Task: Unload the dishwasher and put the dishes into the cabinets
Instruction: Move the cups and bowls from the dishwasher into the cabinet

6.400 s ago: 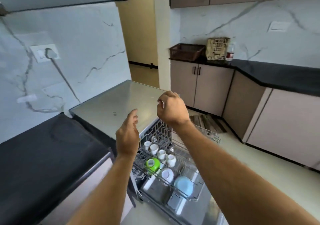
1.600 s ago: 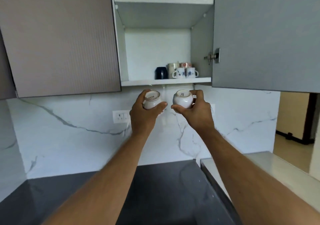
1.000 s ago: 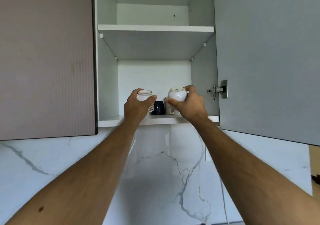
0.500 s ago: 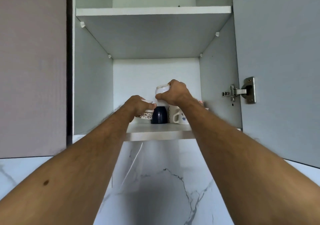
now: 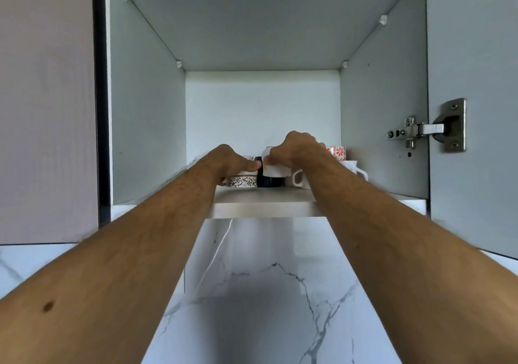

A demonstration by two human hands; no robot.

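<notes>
Both arms reach up into the open cabinet, onto its lower shelf (image 5: 263, 208). The left hand (image 5: 228, 161) grips a patterned cup (image 5: 242, 180) that appears to sit on the shelf at its left; the knuckles cover the cup's rim. The right hand (image 5: 298, 150) clutches a white cup (image 5: 273, 166) held above a dark blue mug (image 5: 270, 181), whose top it hides. Right of the blue mug, a white mug (image 5: 301, 178) shows only its handle beside the wrist. Farther right, a red-flowered mug (image 5: 337, 152) peeks over the forearm, mostly blocked. The cabinet door's hinge (image 5: 429, 128) gleams on the right.
</notes>
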